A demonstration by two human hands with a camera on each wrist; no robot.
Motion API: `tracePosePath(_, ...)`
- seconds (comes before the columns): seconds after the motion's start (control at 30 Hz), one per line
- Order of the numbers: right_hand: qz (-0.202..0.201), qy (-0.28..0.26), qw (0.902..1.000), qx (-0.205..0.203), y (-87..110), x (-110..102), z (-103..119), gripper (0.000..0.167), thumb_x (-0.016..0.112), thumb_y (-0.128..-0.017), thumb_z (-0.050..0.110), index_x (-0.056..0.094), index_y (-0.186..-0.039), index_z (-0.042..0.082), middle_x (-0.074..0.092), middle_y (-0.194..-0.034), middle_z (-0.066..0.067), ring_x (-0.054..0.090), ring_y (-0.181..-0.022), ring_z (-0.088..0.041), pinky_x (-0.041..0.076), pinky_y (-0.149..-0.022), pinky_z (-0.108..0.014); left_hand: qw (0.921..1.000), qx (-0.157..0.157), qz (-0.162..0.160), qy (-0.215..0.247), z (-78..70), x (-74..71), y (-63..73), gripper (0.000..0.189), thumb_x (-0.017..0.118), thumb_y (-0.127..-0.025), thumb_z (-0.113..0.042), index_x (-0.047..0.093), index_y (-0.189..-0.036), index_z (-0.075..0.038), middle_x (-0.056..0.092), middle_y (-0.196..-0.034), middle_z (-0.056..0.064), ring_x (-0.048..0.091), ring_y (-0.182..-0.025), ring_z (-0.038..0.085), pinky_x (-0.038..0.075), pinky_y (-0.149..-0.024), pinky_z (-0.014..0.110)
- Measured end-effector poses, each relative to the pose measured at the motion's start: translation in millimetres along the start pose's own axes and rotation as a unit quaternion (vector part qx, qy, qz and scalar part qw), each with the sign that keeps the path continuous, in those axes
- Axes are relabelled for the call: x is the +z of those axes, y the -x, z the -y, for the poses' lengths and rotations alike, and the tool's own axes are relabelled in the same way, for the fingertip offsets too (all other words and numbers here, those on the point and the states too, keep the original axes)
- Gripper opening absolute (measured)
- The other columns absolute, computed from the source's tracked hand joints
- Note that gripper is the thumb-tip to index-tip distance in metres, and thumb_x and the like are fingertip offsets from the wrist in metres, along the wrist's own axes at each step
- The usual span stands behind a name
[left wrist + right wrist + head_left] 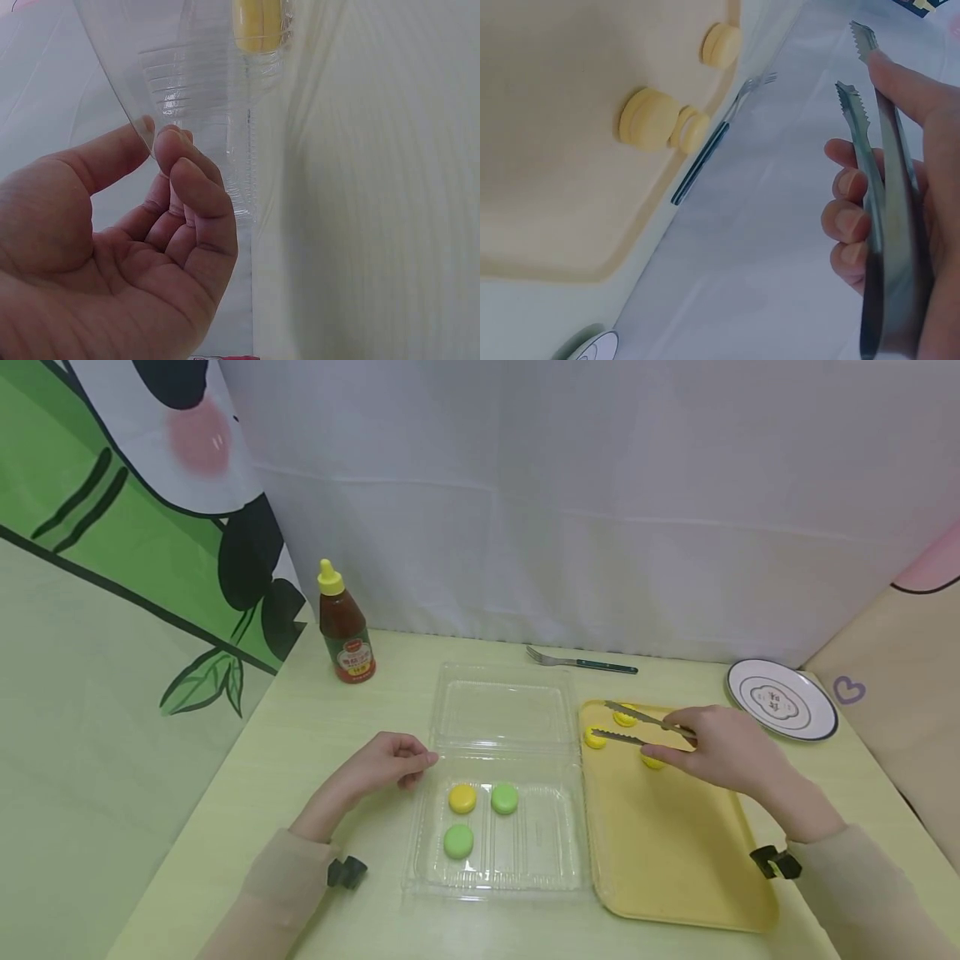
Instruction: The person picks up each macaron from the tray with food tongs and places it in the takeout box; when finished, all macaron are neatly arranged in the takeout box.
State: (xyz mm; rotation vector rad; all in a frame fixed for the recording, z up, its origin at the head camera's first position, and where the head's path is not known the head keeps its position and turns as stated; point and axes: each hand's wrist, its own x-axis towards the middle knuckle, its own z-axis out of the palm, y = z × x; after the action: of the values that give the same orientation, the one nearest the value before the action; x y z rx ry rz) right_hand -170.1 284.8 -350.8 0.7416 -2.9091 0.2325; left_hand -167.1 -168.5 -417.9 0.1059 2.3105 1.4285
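Observation:
My left hand pinches the left edge of an opened clear plastic container, near its fold; the left wrist view shows thumb and forefinger on the thin plastic. Inside lie a yellow macaron and two green macarons, one to its right and one in front. My right hand grips metal tongs, their serrated tips apart with nothing between them. The tongs hover over the yellow tray. Three yellow macarons sit toward its far end, one partly hidden by my right hand.
Behind the container lies a fork with a dark handle. A sauce bottle with a yellow cap stands at the back left, and a white plate with a dark rim is at the back right. A white cloth hangs behind the table.

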Motion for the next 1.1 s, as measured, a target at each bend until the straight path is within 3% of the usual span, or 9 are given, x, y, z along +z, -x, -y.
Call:
tracePosePath(0.5, 0.004, 0.008, 0.9991, 0.043, 17.1, 8.0, -37.1, 0.040, 0.074, -0.085, 0.052, 0.071, -0.089, 0.012, 0.034, -0.056, 0.009, 0.031, -0.052, -0.007, 0.025, -0.051, -0.028, 1.0000, 0.001, 0.002, 0.001, 0.1, -0.1, -0.1, 0.028, 0.067, -0.097, -0.028, 0.066, -0.097, 0.001, 0.059, -0.067, 0.003, 0.054, -0.066, 0.017, 0.044, -0.066, 0.032)
tracePosePath(0.7, 0.025, 0.010, 0.9977, 0.062, 26.8, 12.0, -47.5, 0.051, 0.072, -0.086, 0.054, 0.074, -0.102, 0.006, 0.046, -0.061, 0.009, 0.040, -0.056, -0.009, 0.031, -0.051, -0.029, 1.0000, 0.000, 0.003, 0.002, 0.2, -0.1, 0.0, 0.029, 0.067, -0.097, -0.029, 0.066, -0.098, 0.000, 0.059, -0.068, 0.003, 0.053, -0.066, 0.017, 0.044, -0.066, 0.032)
tracePosePath(1.1, 0.024, 0.011, 0.9974, 0.067, 43.1, 26.0, -61.8, 0.050, 0.071, -0.087, 0.056, 0.075, -0.099, 0.007, 0.044, -0.060, 0.008, 0.038, -0.054, -0.009, 0.030, -0.050, -0.028, 1.0000, -0.004, 0.000, -0.001, -1.0, 0.3, 0.5, 0.029, 0.067, -0.097, -0.029, 0.066, -0.097, 0.000, 0.059, -0.068, 0.003, 0.053, -0.066, 0.017, 0.044, -0.066, 0.032)
